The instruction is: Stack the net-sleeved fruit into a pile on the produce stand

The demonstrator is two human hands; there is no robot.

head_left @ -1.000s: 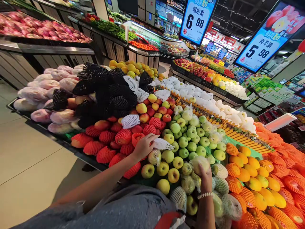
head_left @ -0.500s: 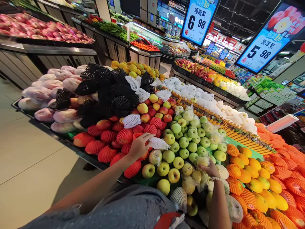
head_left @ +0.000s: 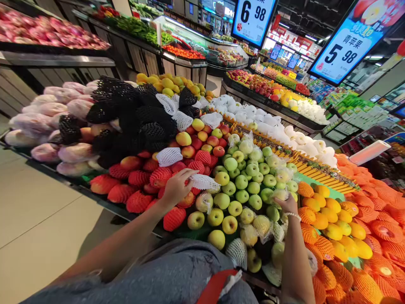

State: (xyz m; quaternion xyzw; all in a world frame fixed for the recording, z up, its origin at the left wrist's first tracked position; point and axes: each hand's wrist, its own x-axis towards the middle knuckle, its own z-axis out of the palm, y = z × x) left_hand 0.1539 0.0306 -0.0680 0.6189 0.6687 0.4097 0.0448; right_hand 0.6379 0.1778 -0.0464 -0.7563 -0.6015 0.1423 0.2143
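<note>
My left hand [head_left: 179, 185] is over the edge between the red-netted apples [head_left: 138, 202] and the green apples [head_left: 241, 182]. Its fingers are bent round the near end of a white foam net [head_left: 205, 182]. On the right, my right hand [head_left: 287, 203], with a pale beaded bracelet at the wrist, has its fingers closed on a plastic-wrapped apple [head_left: 280, 194] at the right side of the green apples. More wrapped apples [head_left: 262, 225] lie in front of it, nearer my body.
Black foam nets [head_left: 136, 116] and wrapped peaches [head_left: 52, 110] fill the left of the stand. Orange fruit [head_left: 340, 231] lies at the right. Yellow edging [head_left: 303, 169] runs behind the green apples. Price screens [head_left: 343, 48] hang above.
My right hand has moved up and away from my body with the wrapped apple. My left hand stays by the white net, its fingers slightly shifted. The view has shifted a little.
</note>
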